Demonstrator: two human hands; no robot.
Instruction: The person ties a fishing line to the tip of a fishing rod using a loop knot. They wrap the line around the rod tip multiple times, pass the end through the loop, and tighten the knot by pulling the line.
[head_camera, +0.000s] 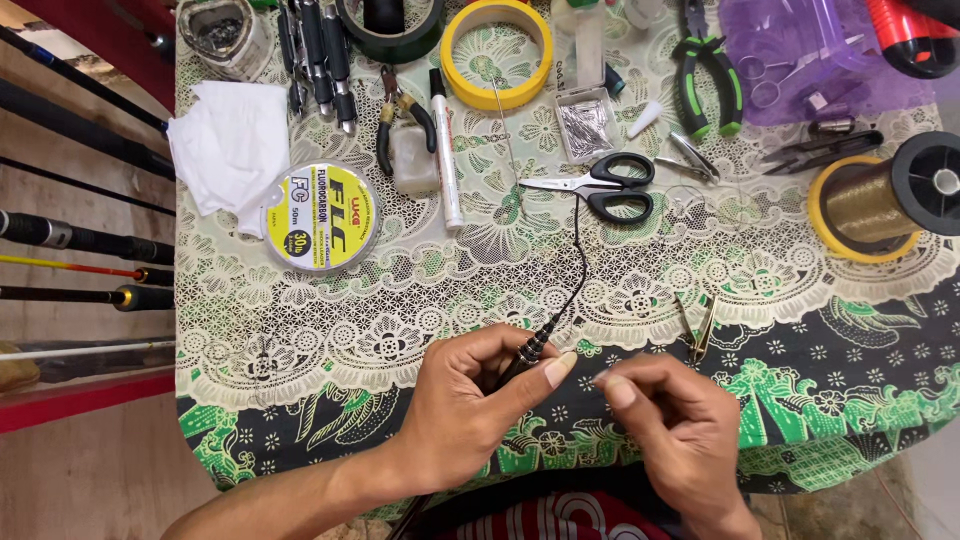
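Observation:
My left hand (470, 400) grips a thin black rod (578, 262), a fishing-rod tip with a ribbed black ferrule at my thumb; its fine end curves up toward the black-handled scissors (600, 184). My right hand (672, 420) is pinched shut just right of the left thumb, fingertips together on something too fine to make out, possibly a thread. Small metal tweezers (697, 330) lie just above my right hand.
The table has a green-and-white lace-pattern cloth (300, 300). On it lie a yellow line spool (322, 219), a gold thread spool (880, 205), yellow tape ring (497, 55), green pliers (708, 75), white marker (446, 150), tissue (232, 140). Fishing rods (80, 240) lie left.

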